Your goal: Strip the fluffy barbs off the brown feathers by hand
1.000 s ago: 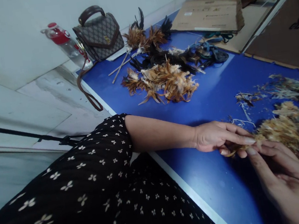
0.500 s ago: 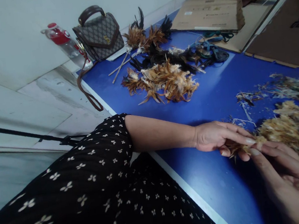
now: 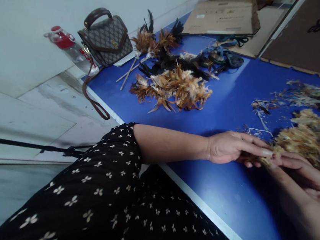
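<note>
My left hand (image 3: 232,148) rests on the blue table (image 3: 227,100) and pinches the near end of a small bunch of tan feathers (image 3: 264,157). My right hand (image 3: 313,195) comes from the lower right, its fingertips meeting the same bunch from the other side. A loose pile of pale brown feathers (image 3: 303,140) lies just right of both hands. My left arm wears a black sleeve with small white flowers (image 3: 100,204).
Heaps of brown feathers (image 3: 176,87) and dark feathers (image 3: 176,62) lie at the table's middle, with thin sticks (image 3: 128,71) and blue cord (image 3: 222,57). A patterned handbag (image 3: 105,35) and a red-capped bottle (image 3: 71,47) stand at the far left corner. Flat cardboard (image 3: 223,12) lies at the back.
My fingers have shifted slightly on the feather bunch, and my right hand has slid a little lower and to the right. The rest is unchanged.
</note>
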